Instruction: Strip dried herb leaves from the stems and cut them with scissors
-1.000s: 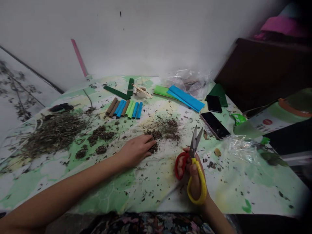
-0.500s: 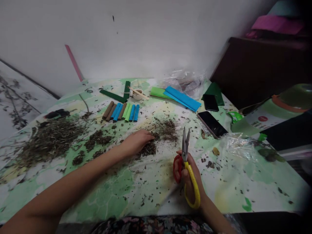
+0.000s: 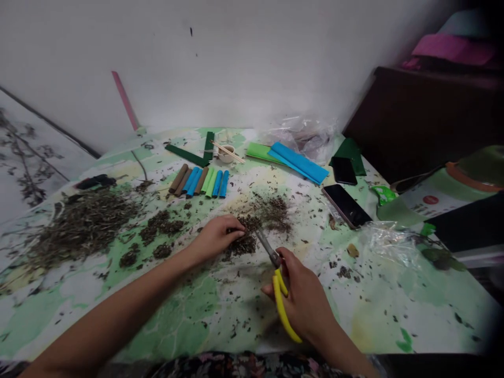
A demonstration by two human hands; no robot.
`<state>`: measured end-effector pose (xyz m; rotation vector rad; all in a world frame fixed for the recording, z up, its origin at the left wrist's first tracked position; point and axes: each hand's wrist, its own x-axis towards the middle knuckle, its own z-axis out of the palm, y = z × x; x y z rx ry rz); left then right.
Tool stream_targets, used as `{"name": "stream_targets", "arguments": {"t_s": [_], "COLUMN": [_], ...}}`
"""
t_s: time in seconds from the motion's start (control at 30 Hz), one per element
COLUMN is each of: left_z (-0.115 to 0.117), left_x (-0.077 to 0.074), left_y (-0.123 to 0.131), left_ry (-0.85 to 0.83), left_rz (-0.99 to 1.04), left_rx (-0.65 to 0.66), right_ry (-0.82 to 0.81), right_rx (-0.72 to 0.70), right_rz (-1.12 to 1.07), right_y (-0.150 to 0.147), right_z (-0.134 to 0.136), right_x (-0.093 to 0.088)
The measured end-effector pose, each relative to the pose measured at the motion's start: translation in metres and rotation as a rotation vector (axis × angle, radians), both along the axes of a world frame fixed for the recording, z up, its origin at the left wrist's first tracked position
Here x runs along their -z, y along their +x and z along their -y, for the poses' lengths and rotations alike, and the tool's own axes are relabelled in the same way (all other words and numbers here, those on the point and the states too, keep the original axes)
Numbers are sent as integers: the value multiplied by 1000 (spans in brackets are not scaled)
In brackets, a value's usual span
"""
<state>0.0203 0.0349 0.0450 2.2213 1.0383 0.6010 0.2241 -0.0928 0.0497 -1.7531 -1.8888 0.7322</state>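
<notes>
My left hand [image 3: 218,236] reaches to the pile of dark dried plant bits [image 3: 246,244] in the middle of the table. Its thumb and fingertips are pinched together at the pile's edge; whatever lies between them is too small to make out. In my right hand [image 3: 305,294] is a pair of scissors [image 3: 280,307] with yellow showing on the handle. The blades look closed or nearly so, and their tips point at the pile, close to my left fingertips. Finer crumbs [image 3: 275,212] are scattered just beyond.
Brown, blue and green rolled tubes [image 3: 199,182] lie in a row behind my left hand. A heap of dried stems [image 3: 90,226] covers the left side. Folded blue paper [image 3: 299,163], a small cup [image 3: 226,154], a phone [image 3: 346,206] and a large bottle [image 3: 433,191] stand or lie farther back.
My right hand has turned the scissors left, bringing the tips to the pile, and the blades have drawn together. My left fingertips now pinch at the pile's edge. The view has shifted slightly.
</notes>
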Motion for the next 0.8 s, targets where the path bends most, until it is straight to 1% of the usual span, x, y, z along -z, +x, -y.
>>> {"name": "stream_targets", "arguments": {"t_s": [0.1,0.2,0.3,0.5,0.63,0.8], "left_z": [11,19,22,24,23,22], "left_x": [-5,-6,-6,-8,-7,-4], "left_y": [-4,-5,-6,-8,-9,-10], "left_ry": [-202,-315,-326,-281,-274,-317], "left_rz": [182,253,258,304,277,266], "left_rx": [-77,-122,-139,-165,-170,-187], "right_ry": [90,92,77,27,17,37], "right_rx": [-1,-35,-61,-72,-80,-77], "right_rz": [208,261,267,273,259,268], "right_y": [-5,-9,-13,-15,-15,-15], "right_z": [-4,-7,-8,-10,-10,-9], "right_x": [4,9,8,3,5,9]}}
